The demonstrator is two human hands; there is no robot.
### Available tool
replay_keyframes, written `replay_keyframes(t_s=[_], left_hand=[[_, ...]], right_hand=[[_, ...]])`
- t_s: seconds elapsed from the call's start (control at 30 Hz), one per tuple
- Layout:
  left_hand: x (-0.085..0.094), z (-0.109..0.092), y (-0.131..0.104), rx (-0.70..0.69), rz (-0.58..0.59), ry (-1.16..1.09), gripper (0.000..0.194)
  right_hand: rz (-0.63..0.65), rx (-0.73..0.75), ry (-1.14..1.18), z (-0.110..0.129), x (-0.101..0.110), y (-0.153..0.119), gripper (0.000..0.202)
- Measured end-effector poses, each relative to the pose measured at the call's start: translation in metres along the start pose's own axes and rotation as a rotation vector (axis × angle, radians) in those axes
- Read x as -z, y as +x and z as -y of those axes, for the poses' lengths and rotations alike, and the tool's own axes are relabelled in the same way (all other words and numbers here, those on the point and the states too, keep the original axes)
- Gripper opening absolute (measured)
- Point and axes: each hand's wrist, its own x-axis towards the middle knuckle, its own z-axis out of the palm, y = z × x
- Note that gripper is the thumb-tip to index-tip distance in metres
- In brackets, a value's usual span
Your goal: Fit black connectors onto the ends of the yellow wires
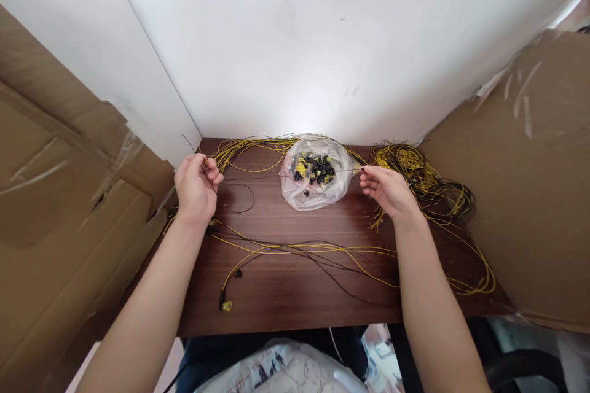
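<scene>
A thin black wire (258, 178) stretches nearly straight across the table between my two hands. My left hand (197, 187) is closed round it, palm turned up; a loose end sticks up behind the fingers and a loop (251, 196) hangs beside them. On the other side my right hand (386, 190) pinches the wire between thumb and forefinger, the other fingers curled. Beneath the wire sits a clear plastic bag (295, 198), open at the top, with several small black and yellow parts (320, 167) inside.
Yellow and black wires (295, 248) lie across the brown table (286, 295). One ends in a black piece with a yellow cap (225, 305), near a small black part (238, 273). A tangled wire bundle (405, 163) lies at right. Cardboard (520, 184) and a white wall (299, 43) enclose the table.
</scene>
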Motion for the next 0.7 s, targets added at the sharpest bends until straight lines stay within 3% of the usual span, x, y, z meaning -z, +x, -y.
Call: replay_keyframes(t_s=[0.4,0.7], left_hand=[[-0.0037,0.0058,-0.0014,-0.119,-0.061,0.192,0.013],[-0.0066,0.0040,-0.0037,-0.069,-0.048,0.189,0.016]], right_hand=[[0.003,0.042,-0.084,-0.0043,-0.0026,0.0032,0.031],[-0.019,0.164,-0.058,-0.0047,-0.0045,0.0028,0.026]])
